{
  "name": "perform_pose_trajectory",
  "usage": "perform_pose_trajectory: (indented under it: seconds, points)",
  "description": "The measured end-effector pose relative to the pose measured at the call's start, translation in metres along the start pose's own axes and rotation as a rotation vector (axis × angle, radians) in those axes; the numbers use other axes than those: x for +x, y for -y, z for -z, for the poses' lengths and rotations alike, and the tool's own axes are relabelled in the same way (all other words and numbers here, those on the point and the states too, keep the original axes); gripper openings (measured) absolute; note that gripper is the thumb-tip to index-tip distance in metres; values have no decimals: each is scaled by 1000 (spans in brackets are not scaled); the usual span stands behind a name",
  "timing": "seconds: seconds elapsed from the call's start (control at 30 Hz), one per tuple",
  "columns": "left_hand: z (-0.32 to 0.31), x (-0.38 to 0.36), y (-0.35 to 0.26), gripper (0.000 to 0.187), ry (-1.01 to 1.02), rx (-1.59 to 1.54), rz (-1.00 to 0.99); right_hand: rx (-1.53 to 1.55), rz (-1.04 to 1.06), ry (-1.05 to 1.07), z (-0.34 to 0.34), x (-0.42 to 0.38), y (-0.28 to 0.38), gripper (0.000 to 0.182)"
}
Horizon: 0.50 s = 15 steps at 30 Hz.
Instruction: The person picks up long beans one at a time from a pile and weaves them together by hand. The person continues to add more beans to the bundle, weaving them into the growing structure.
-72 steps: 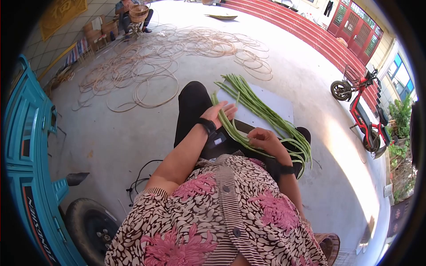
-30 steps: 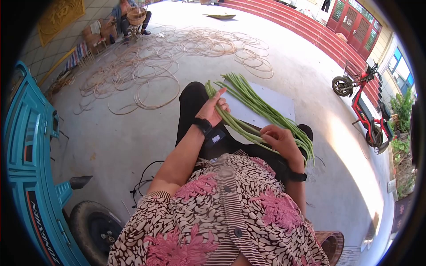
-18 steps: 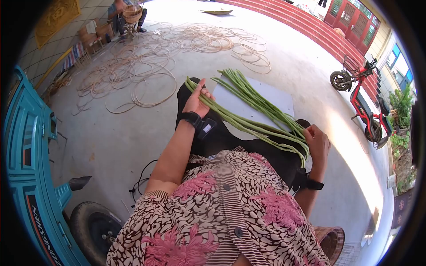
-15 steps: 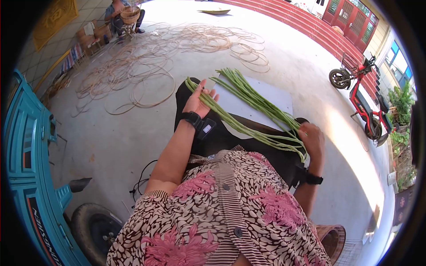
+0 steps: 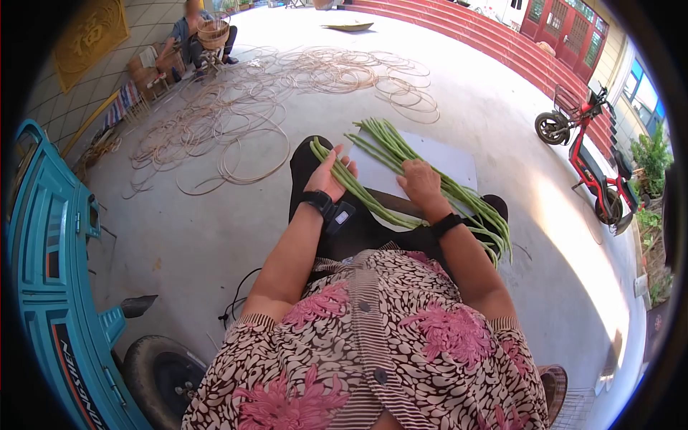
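My left hand is closed around a bunch of long green beans, which runs from its fingers across my lap to the right. A larger pile of long beans lies on a pale board over my knees. At the middle of that pile, my right hand has its fingers curled down onto the beans. Its fingertips are partly hidden. The lower ends of both groups come together near my right knee, beyond my right wrist.
Loose coils of thin cane cover the ground ahead. A person sits at the back left with a woven basket. A teal vehicle stands at left, a red scooter at right. Red steps rise behind.
My right hand has left the lower bean ends at the right and moved left and forward onto the pile. My left hand keeps its hold on its bunch. The view has shifted slightly.
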<state>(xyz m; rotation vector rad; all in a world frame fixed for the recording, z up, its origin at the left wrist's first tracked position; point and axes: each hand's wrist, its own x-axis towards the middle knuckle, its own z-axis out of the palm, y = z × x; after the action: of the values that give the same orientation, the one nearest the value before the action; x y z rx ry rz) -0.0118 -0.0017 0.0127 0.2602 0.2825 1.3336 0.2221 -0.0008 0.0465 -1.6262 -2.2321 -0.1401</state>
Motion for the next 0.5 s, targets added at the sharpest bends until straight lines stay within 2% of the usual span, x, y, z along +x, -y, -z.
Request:
perform_pose_trajectory:
  seconds: [0.13,0.23,0.43,0.5]
  points:
    - [0,4,2,24,-25,27,6,-2,-67,19,-1,5,3,28]
    - [3,7,4,26,-17,63,5,-144,117,-72,-6,8,-4,29]
    - [5,9,6,30,-24,71,-1,1,-89,-44,-7,8,8,27]
    - [5,8,6,31,-18,84,0,21,-100,-18,-9,12,2,27]
